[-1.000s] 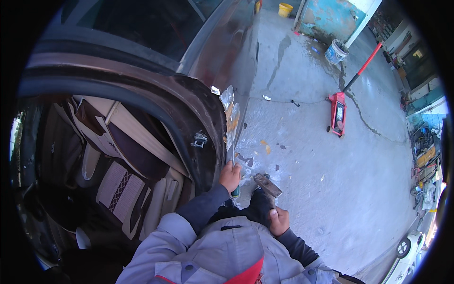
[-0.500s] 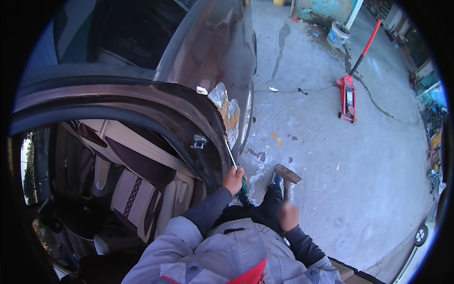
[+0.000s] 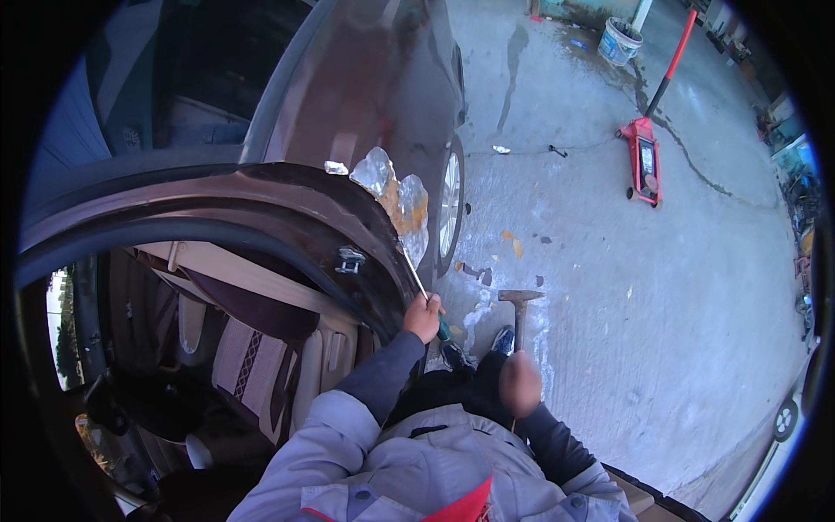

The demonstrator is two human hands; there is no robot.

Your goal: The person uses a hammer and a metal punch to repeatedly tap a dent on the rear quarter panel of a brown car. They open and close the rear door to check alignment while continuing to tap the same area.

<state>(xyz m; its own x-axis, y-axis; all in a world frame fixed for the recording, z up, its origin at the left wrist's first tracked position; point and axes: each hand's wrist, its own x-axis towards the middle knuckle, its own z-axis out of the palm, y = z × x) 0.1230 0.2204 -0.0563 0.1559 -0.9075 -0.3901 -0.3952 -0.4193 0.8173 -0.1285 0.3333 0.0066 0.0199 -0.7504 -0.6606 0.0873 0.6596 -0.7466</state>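
My left hand (image 3: 424, 317) is closed around a screwdriver (image 3: 412, 270) with a long metal shaft; part of its green handle shows below the fist. The shaft slants up to the lower edge of the stripped patch (image 3: 409, 207) on the brown car's body panel, and its tip appears to touch the edge there. Bare silver metal and rusty-yellow filler show in that patch. My right hand (image 3: 520, 385), blurred, grips a hammer (image 3: 520, 297) by its handle. The hammer's head points away from me, to the right of the screwdriver and apart from it.
An open doorway shows the car's beige and dark seat (image 3: 248, 365). Beyond the patch is a rear wheel (image 3: 450, 204). On the concrete floor stand a red floor jack (image 3: 644, 161) and a white bucket (image 3: 619, 42). Paint flakes (image 3: 513, 244) lie near my feet.
The hammer has turned from a tilt to nearly straight ahead, its head slightly farther out. My left hand keeps the screwdriver at the panel edge. The whole view has shifted a little.
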